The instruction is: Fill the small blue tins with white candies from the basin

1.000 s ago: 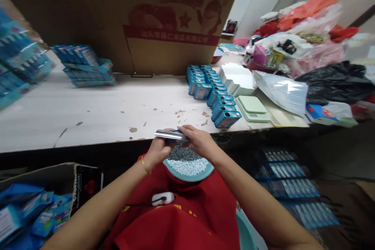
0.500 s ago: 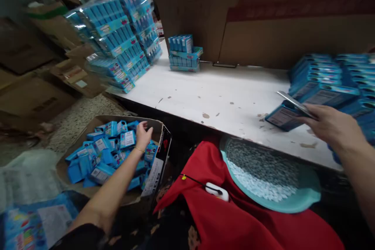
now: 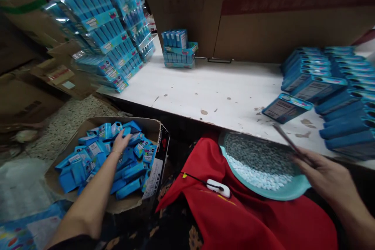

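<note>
My left hand (image 3: 120, 141) is down inside an open cardboard carton (image 3: 160, 134) full of loose small blue boxes (image 3: 94, 149). Its thumb and fingers close around one blue box (image 3: 127, 129) near the carton's far side; the grip is partly hidden. In my right hand (image 3: 315, 170) is a narrow metal tool (image 3: 283, 134), its tip above the far rim of a turquoise basin (image 3: 271, 194). The basin holds small pale pellets (image 3: 274, 177), shaded grey at the back. A single blue box (image 3: 287, 108) stands on the white table, just beyond the tool's tip.
Rows of blue boxes (image 3: 348, 97) stand at the table's right. Plastic-wrapped stacks (image 3: 99, 27) rise at the left end, and a small display pack (image 3: 179, 49) sits at the back. A big cardboard panel (image 3: 254, 39) backs the white table (image 3: 175, 97). Red cloth (image 3: 211, 218) covers my lap.
My right hand has drawn back and down from the single box, bringing the metal tool over the basin. My left hand has shifted left within the carton and closed on a box.
</note>
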`<state>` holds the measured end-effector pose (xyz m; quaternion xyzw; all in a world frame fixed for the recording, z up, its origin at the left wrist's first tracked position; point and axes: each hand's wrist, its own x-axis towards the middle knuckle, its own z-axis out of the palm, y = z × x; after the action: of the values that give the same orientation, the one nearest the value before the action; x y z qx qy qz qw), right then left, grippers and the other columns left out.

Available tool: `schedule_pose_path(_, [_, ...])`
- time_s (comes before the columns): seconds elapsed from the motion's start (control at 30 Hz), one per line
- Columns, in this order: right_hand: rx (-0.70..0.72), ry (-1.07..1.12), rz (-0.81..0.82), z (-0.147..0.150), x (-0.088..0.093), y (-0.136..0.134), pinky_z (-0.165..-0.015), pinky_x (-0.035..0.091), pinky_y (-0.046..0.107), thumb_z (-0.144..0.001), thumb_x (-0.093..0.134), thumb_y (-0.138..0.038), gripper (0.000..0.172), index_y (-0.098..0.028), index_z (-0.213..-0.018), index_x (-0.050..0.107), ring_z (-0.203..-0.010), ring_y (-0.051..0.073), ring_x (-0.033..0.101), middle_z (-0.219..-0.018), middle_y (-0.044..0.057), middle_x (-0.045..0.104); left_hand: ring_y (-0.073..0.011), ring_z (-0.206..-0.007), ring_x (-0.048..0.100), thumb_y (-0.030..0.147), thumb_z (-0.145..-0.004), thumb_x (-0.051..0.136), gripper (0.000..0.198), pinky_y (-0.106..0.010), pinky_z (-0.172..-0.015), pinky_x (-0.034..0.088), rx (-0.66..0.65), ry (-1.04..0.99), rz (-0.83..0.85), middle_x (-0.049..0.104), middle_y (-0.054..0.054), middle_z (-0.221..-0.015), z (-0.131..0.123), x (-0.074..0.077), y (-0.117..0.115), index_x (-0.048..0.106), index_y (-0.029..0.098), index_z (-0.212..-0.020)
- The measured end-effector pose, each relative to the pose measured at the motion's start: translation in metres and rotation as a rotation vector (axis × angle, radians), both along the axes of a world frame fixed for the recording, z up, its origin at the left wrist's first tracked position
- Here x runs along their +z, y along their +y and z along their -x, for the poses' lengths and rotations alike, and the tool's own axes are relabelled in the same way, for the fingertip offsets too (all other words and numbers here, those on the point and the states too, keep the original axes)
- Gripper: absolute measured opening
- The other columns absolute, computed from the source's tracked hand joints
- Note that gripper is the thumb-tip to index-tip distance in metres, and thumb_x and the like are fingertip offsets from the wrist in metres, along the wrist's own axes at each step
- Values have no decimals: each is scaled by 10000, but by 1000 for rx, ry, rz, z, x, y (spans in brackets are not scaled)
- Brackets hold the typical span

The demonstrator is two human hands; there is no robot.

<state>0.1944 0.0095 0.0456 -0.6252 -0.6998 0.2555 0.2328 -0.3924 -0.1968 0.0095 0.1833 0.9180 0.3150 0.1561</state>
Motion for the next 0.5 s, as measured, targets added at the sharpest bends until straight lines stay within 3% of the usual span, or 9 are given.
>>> schedule_pose_path(0.1, [43,129,248,7,-18,-22,-582,467,315,-618,534,-577,482,-231,-931,657,-699,219,599,-797,59,668,-222,-862,587,434,-718,494,517,-379,-686,498,-45,-404,-393,574,-64,-1059,-31,39,7,420,238,-1191])
schedule_pose_path(0.2, [85,169,393,17,-41,-38,-452,413,260,-707,442,-572,538,-148,-952,665,-495,146,519,-592,35,610,-156,-673,593,430,-720,507,454,-290,-539,499,-206,-673,-464,601,-23,-896,-84,65,21,454,246,-1132])
schedule_pose_path(0.27, [100,178,402,23,-54,-43,-452,405,251,-720,435,-549,555,-127,-1016,641,-479,132,498,-586,26,599,-127,-602,575,408,-703,543,435,-243,-503,479,-326,-730,-345,593,10,-792,-128,68,36,464,247,-1099])
schedule_pose_path(0.4, [162,69,301,19,-73,-44,-582,440,258,-785,381,-437,470,-152,-1091,597,-666,167,574,-772,53,651,-145,-637,578,469,-729,473,410,-240,-548,473,-678,-631,-57,598,-4,-775,-212,49,64,507,213,-1048])
schedule_pose_path(0.5, [138,-241,209,0,-78,-41,-717,419,252,-824,362,-275,362,-182,-1096,582,-877,184,565,-966,80,629,-180,-781,578,487,-730,454,410,-269,-697,474,-942,-422,58,611,-24,-861,-243,43,76,544,204,-1013])
